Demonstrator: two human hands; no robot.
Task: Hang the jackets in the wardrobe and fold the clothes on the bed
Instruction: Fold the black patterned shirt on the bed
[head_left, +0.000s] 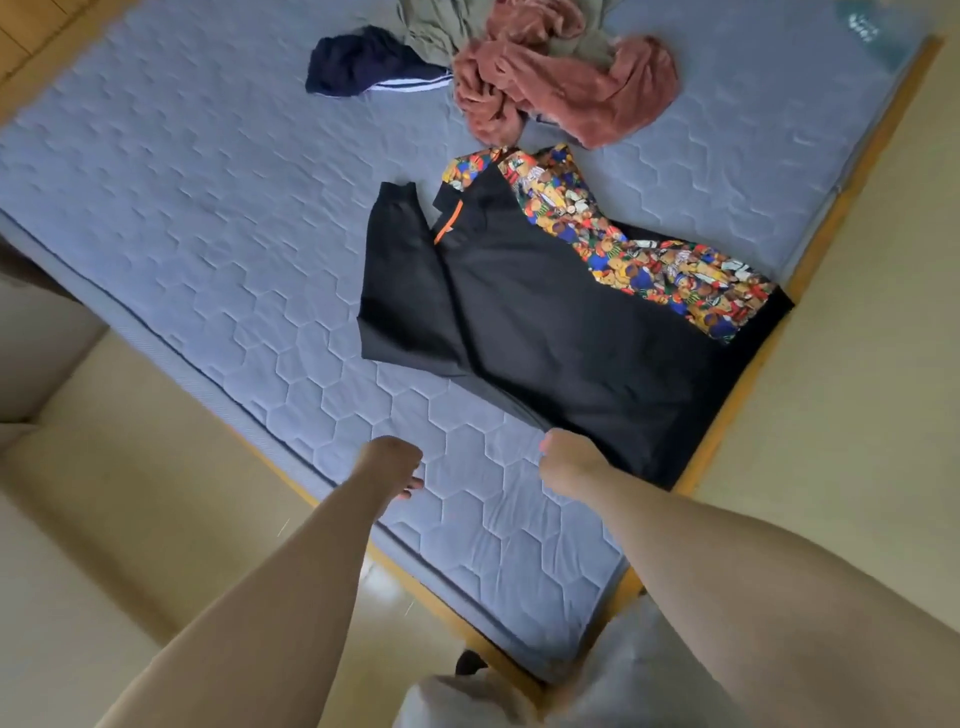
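A black shirt (545, 332) with one multicoloured patterned sleeve and an orange neck tab lies flat on the right side of the bed (182, 208), its left part folded inward. My right hand (569, 460) is curled at the shirt's near hem corner and seems to pinch the fabric. My left hand (392, 465) hovers over bare mattress just left of it, fingers curled with nothing in them. At the far side lie a crumpled pink fleece garment (561, 83), a navy garment with white stripes (363, 65) and an olive garment (431, 26).
The grey-blue quilted mattress sits in a wooden frame (748, 395) whose corner points towards me. Pale floor (857, 364) runs along the right side and cream floor on the left. A dark teal item (872, 31) shows at the top right corner.
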